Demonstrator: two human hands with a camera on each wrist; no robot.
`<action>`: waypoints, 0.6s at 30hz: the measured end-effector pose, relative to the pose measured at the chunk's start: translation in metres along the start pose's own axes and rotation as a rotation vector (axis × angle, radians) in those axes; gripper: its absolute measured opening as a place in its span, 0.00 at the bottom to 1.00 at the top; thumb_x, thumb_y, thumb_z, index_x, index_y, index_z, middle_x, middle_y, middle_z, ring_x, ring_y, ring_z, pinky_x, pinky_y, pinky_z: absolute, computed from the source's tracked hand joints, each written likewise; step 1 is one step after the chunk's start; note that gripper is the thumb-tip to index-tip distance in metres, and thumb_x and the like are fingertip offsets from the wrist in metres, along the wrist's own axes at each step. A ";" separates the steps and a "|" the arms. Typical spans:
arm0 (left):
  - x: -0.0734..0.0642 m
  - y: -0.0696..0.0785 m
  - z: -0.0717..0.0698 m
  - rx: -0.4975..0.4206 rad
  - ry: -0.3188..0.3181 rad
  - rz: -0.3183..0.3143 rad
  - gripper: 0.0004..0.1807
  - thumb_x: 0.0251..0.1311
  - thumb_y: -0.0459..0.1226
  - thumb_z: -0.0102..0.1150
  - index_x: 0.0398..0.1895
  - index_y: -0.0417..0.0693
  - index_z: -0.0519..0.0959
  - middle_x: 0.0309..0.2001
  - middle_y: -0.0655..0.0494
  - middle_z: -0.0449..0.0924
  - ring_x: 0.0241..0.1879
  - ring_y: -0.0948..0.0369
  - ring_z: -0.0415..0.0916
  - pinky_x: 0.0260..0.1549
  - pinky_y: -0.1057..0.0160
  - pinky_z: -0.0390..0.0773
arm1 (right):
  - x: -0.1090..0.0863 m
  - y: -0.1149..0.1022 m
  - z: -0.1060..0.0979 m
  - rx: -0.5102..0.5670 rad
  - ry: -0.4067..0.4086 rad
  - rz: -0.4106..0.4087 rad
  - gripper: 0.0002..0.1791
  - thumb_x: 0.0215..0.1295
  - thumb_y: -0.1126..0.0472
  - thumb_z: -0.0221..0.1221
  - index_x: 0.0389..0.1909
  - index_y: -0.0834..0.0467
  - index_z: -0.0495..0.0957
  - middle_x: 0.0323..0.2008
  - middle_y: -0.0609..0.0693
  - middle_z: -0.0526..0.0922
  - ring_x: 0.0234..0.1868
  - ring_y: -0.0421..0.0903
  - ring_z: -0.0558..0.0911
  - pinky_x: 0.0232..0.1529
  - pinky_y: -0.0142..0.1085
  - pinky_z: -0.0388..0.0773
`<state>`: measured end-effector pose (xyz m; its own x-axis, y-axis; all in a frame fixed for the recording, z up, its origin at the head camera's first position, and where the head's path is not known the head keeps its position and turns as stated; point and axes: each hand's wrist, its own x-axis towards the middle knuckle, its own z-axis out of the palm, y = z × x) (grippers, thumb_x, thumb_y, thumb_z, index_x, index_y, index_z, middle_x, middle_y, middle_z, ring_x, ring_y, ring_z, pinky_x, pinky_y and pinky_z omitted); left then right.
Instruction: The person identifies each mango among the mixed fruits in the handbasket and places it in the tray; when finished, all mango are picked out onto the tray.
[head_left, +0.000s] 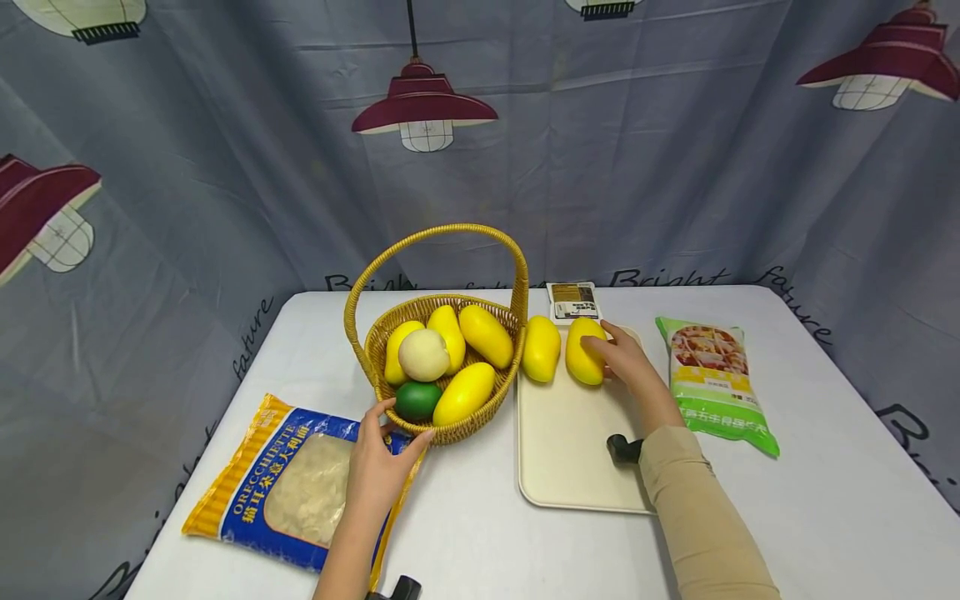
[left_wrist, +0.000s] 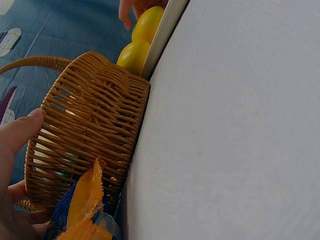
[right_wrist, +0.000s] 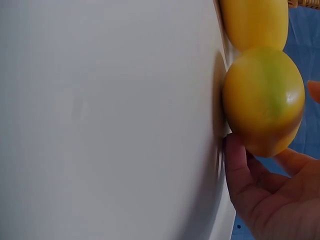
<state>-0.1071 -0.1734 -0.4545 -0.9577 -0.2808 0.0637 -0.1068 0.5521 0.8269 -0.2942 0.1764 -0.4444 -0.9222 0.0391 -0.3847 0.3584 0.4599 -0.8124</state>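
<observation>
A wicker basket (head_left: 468, 432) with a tall arched handle holds several yellow mangoes (head_left: 486, 336), a pale round fruit (head_left: 423, 355) and a dark green fruit (head_left: 417, 402). My left hand (head_left: 381, 462) grips the basket's near-left rim; in the left wrist view the thumb lies against the woven edge. Two more mangoes lie side by side at the far end of a cream tray (head_left: 570, 450). Around the right-hand mango (head_left: 583, 354) curl the fingers of my right hand (head_left: 628, 360). The right wrist view shows this mango (right_wrist: 264, 100) touching its neighbour (right_wrist: 255, 22).
A blue and orange orecchiette bag (head_left: 300, 487) lies left of the basket, partly under my left forearm. Right of the tray rests a green food packet (head_left: 716, 383). Behind the tray is a small brown and white packet (head_left: 573, 302). A grey curtain (head_left: 600, 167) hangs behind the white table.
</observation>
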 end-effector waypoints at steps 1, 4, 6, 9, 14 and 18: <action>0.000 0.000 0.000 0.000 0.000 0.000 0.47 0.47 0.64 0.65 0.67 0.56 0.60 0.63 0.45 0.65 0.59 0.48 0.71 0.48 0.43 0.74 | 0.000 0.000 0.000 -0.006 0.000 -0.002 0.47 0.66 0.41 0.53 0.77 0.51 0.41 0.71 0.67 0.52 0.64 0.60 0.64 0.60 0.48 0.69; 0.000 0.000 0.000 0.001 -0.003 -0.003 0.48 0.47 0.65 0.65 0.67 0.56 0.60 0.63 0.44 0.64 0.59 0.48 0.70 0.48 0.43 0.74 | -0.001 -0.001 0.001 -0.012 0.001 0.002 0.47 0.66 0.41 0.54 0.77 0.51 0.41 0.71 0.67 0.51 0.64 0.60 0.63 0.61 0.48 0.68; 0.000 -0.001 0.000 0.003 -0.005 -0.007 0.48 0.47 0.65 0.65 0.68 0.56 0.60 0.64 0.45 0.64 0.59 0.48 0.70 0.47 0.43 0.74 | -0.002 -0.002 0.001 -0.020 0.003 0.004 0.47 0.66 0.41 0.54 0.77 0.51 0.40 0.72 0.67 0.50 0.66 0.60 0.62 0.61 0.48 0.67; 0.001 0.000 -0.001 0.006 -0.004 -0.009 0.47 0.47 0.64 0.65 0.68 0.57 0.60 0.63 0.45 0.65 0.59 0.48 0.70 0.46 0.43 0.74 | -0.004 -0.003 0.002 -0.048 0.007 -0.011 0.47 0.66 0.42 0.54 0.77 0.51 0.40 0.73 0.66 0.48 0.69 0.61 0.58 0.63 0.51 0.64; 0.002 0.001 0.000 0.011 -0.002 -0.006 0.47 0.48 0.64 0.65 0.68 0.56 0.60 0.62 0.46 0.65 0.58 0.49 0.71 0.46 0.44 0.75 | -0.012 -0.009 0.000 -0.140 0.035 -0.080 0.46 0.67 0.42 0.52 0.77 0.53 0.39 0.73 0.67 0.48 0.71 0.65 0.54 0.66 0.58 0.54; 0.001 0.000 0.000 0.011 -0.004 -0.013 0.47 0.48 0.64 0.65 0.68 0.57 0.60 0.62 0.46 0.66 0.58 0.49 0.71 0.46 0.45 0.75 | -0.019 -0.015 -0.003 -0.172 0.081 -0.131 0.46 0.67 0.42 0.52 0.77 0.54 0.41 0.72 0.67 0.49 0.70 0.65 0.53 0.66 0.59 0.53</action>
<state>-0.1085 -0.1737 -0.4539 -0.9572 -0.2849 0.0509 -0.1220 0.5570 0.8215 -0.2828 0.1718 -0.4237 -0.9704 0.0373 -0.2386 0.2113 0.6096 -0.7640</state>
